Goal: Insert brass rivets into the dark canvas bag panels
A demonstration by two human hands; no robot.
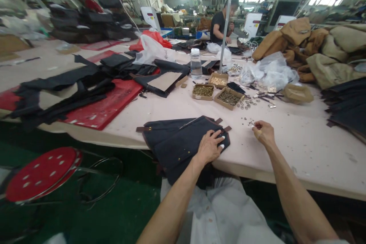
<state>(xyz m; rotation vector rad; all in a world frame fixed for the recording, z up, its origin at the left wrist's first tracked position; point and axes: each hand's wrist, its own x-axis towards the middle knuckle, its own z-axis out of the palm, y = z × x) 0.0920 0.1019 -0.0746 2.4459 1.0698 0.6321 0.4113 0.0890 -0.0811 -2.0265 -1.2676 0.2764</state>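
My left hand lies flat, fingers spread, on a dark fabric piece with brown strap tabs that hangs over the near edge of the pale table. To its right, my right hand is curled in a pinch at a small scatter of metal fasteners on the table; what sits between the fingertips is too small to make out. Three open cardboard boxes of brass fittings stand a little farther back.
A red stool stands at the lower left. Black fabric pieces lie on a red board on the left of the table. A water bottle, plastic bags, tan garments and a metal pole stand behind. A person in black works across the table.
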